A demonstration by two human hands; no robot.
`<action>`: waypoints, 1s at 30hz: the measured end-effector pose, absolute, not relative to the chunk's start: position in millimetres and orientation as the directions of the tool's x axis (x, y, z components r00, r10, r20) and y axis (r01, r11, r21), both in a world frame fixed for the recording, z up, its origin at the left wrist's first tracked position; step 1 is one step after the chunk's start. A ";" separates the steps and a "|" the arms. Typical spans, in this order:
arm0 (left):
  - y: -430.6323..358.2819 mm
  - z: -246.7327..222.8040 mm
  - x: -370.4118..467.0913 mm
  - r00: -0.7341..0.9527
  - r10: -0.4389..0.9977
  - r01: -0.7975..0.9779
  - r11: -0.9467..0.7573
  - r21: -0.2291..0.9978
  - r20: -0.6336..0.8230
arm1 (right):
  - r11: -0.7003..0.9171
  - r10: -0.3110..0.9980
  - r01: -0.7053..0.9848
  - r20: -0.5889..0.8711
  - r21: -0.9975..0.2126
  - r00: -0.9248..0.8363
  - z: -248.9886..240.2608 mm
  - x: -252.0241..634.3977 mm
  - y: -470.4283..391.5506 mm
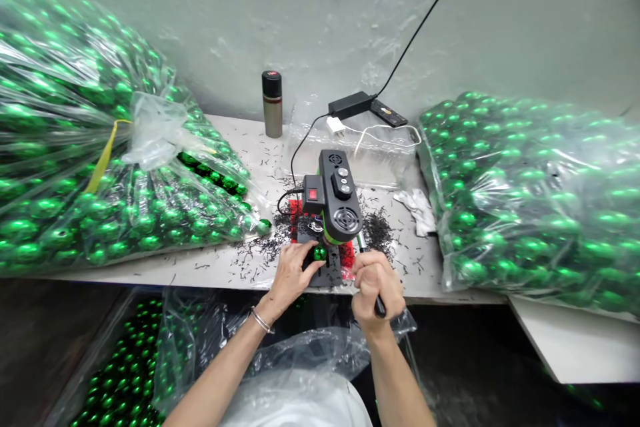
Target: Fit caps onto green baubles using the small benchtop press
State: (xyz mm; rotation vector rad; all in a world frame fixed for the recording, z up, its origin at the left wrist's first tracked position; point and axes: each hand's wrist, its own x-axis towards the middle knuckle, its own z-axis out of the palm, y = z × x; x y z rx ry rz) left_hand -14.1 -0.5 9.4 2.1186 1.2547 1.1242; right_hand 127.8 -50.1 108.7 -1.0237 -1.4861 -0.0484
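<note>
A small shiny green bauble (320, 253) sits under the black benchtop machine (336, 197), pinched in the left hand (293, 273) grip. Just right of it, the right hand (376, 287) is fisted around a dark lever handle (379, 305). Bagged green baubles (525, 180) flank the tabletop (210, 267).

The person has two bare arms with no sleeves down to the wrists. The left hand (293, 273) has a thin silver bangle (261, 320) around its wrist. The right hand (375, 287) wears no ring or band. A white top (300, 403) shows at the bottom.
</note>
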 end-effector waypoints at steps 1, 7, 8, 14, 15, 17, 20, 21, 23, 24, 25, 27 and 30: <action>0.3 9.9 -13.2 0.263 0.865 0.515 -0.500 0.696 0.427 | 0.605 0.552 0.598 0.818 -0.526 0.161 108.1 128.2 -50.4; 7.1 8.2 -11.9 0.267 0.893 0.447 -0.447 0.775 0.361 | 0.615 0.565 0.584 0.813 -0.530 0.143 102.4 130.0 -51.8; 7.5 7.7 -12.1 0.266 0.901 0.441 -0.430 0.788 0.343 | 0.618 0.559 0.587 0.818 -0.522 0.139 98.9 130.3 -51.1; 6.9 6.1 -11.8 0.252 0.921 0.417 -0.380 0.826 0.296 | 0.674 0.441 0.626 0.893 -0.394 0.088 65.5 132.9 -42.6; 6.9 5.9 -11.6 0.249 0.922 0.412 -0.379 0.829 0.298 | 0.675 0.434 0.629 0.897 -0.386 0.085 62.0 133.2 -41.8; 7.0 5.5 -11.2 0.240 0.922 0.407 -0.379 0.831 0.303 | 0.671 0.433 0.634 0.897 -0.384 0.085 60.4 133.5 -41.8; 6.7 6.0 -10.4 0.234 0.919 0.405 -0.389 0.827 0.318 | 0.666 0.453 0.626 0.887 -0.405 0.092 70.8 133.2 -45.3; 6.1 6.7 -10.4 0.234 0.917 0.406 -0.395 0.824 0.324 | 0.658 0.472 0.619 0.875 -0.430 0.107 76.6 132.8 -46.7; 3.5 8.8 -11.0 0.221 0.914 0.410 -0.402 0.819 0.339 | 0.631 0.516 0.601 0.844 -0.491 0.148 88.9 131.4 -48.9; 1.4 10.2 -12.0 0.204 0.915 0.411 -0.402 0.818 0.348 | 0.619 0.531 0.593 0.831 -0.515 0.168 94.4 130.6 -49.4; -1.3 11.6 -13.4 0.183 0.916 0.411 -0.402 0.818 0.358 | 0.613 0.536 0.587 0.824 -0.529 0.183 98.9 129.7 -49.4; -8.0 14.3 -18.4 0.141 0.912 0.410 -0.407 0.816 0.384 | 0.621 0.524 0.581 0.830 -0.527 0.194 104.1 128.1 -48.7; -19.3 17.6 -31.2 0.075 0.897 0.415 -0.426 0.804 0.436 | 0.630 0.509 0.577 0.838 -0.520 0.198 103.8 126.6 -47.3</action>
